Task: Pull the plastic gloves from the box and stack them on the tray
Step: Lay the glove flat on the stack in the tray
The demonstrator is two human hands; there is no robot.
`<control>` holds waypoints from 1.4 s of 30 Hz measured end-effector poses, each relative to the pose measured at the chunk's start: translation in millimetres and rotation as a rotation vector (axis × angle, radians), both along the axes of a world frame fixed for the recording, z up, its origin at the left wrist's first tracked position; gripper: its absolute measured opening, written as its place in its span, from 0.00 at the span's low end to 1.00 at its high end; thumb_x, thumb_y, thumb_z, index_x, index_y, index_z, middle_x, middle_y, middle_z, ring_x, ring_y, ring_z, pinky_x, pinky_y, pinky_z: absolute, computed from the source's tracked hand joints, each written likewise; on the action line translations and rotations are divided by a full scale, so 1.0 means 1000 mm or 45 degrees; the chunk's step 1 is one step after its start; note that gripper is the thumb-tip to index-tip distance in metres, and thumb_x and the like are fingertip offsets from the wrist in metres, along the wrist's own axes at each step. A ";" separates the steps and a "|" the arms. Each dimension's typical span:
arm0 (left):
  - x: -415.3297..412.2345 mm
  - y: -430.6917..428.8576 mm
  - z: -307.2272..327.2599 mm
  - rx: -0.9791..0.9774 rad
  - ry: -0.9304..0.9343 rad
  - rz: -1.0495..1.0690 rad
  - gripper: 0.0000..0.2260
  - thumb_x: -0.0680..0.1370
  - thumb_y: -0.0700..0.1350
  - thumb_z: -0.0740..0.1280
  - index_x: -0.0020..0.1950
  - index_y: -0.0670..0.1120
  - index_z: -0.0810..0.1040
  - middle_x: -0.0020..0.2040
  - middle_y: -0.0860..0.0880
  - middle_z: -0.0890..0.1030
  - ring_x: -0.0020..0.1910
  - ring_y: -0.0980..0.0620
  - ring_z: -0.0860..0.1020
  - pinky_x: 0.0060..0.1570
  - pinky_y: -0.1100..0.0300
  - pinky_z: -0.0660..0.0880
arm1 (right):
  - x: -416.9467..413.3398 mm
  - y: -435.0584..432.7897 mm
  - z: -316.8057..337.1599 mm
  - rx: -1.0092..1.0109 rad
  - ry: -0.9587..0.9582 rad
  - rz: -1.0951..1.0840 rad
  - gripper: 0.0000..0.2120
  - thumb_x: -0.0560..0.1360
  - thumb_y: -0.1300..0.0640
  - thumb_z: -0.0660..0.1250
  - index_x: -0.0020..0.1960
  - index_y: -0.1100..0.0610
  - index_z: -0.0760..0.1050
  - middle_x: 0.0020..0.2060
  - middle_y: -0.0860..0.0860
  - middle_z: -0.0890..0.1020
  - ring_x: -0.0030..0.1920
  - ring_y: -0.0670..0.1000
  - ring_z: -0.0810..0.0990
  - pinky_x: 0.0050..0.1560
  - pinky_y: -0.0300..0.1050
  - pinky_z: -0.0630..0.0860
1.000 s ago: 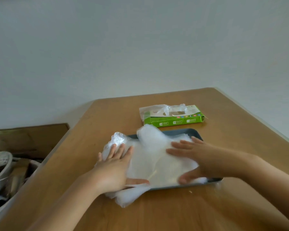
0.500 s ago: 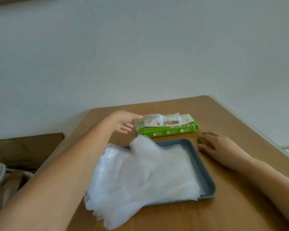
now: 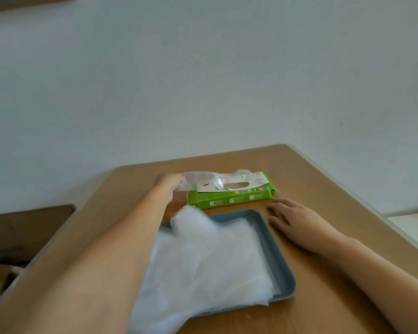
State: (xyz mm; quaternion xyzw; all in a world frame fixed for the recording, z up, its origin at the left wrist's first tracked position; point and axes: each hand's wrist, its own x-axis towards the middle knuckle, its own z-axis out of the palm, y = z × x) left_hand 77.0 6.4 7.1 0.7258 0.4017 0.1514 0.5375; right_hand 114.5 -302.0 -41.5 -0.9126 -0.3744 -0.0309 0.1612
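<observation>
Both hands have left the stack of clear plastic gloves on the grey rectangular tray. The left hand has reached the green cardboard box, and its grip pinches the protruding clear glove. The right hand rests flat-fingered on the wooden table, so another pull is probably beginning.

Seeing tray on surface, glove stack on it, overhanging toward 7 o'clock. Got box at tray's 12 o'clock, left hand at box's 9 o'clock pinching protruding glove, right hand at tray's 2 o'clock.
</observation>
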 end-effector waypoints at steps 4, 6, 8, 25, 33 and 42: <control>-0.011 -0.001 0.025 -0.143 -0.317 -0.007 0.05 0.74 0.35 0.65 0.49 0.41 0.76 0.47 0.44 0.75 0.44 0.49 0.75 0.32 0.62 0.73 | 0.000 0.000 0.000 0.001 0.032 -0.013 0.20 0.81 0.46 0.55 0.72 0.49 0.65 0.72 0.46 0.66 0.70 0.47 0.66 0.68 0.39 0.60; -0.021 -0.008 0.041 -0.147 -0.431 -0.083 0.03 0.75 0.36 0.65 0.47 0.40 0.76 0.46 0.44 0.77 0.43 0.49 0.76 0.33 0.62 0.75 | -0.001 -0.001 0.001 0.014 0.058 -0.027 0.19 0.81 0.47 0.56 0.70 0.49 0.67 0.70 0.47 0.68 0.68 0.48 0.69 0.66 0.40 0.63; -0.036 -0.020 0.060 -0.094 -0.520 -0.162 0.05 0.75 0.36 0.64 0.40 0.42 0.75 0.38 0.47 0.76 0.37 0.51 0.75 0.34 0.62 0.72 | -0.003 -0.002 0.004 0.069 0.061 -0.040 0.16 0.80 0.49 0.59 0.66 0.51 0.72 0.65 0.48 0.73 0.62 0.49 0.74 0.61 0.39 0.67; -0.179 -0.092 0.189 0.386 0.025 -1.458 0.02 0.77 0.42 0.66 0.46 0.43 0.76 0.49 0.43 0.85 0.48 0.46 0.84 0.46 0.59 0.79 | -0.126 0.026 0.208 0.594 0.418 0.646 0.30 0.59 0.43 0.79 0.59 0.49 0.75 0.50 0.47 0.84 0.53 0.44 0.81 0.58 0.43 0.74; -0.199 -0.089 0.128 0.054 -0.344 -1.199 0.16 0.71 0.52 0.73 0.55 0.46 0.82 0.47 0.44 0.84 0.49 0.49 0.82 0.52 0.59 0.77 | -0.140 0.037 0.218 0.538 0.510 0.467 0.02 0.72 0.63 0.72 0.41 0.60 0.81 0.31 0.52 0.83 0.30 0.50 0.81 0.35 0.37 0.78; -0.208 -0.070 0.092 0.364 -0.189 -1.007 0.06 0.71 0.47 0.76 0.43 0.46 0.83 0.35 0.55 0.82 0.37 0.60 0.79 0.42 0.65 0.74 | -0.131 0.033 0.217 0.314 0.168 0.330 0.03 0.70 0.57 0.75 0.41 0.51 0.83 0.30 0.37 0.81 0.33 0.34 0.77 0.36 0.27 0.68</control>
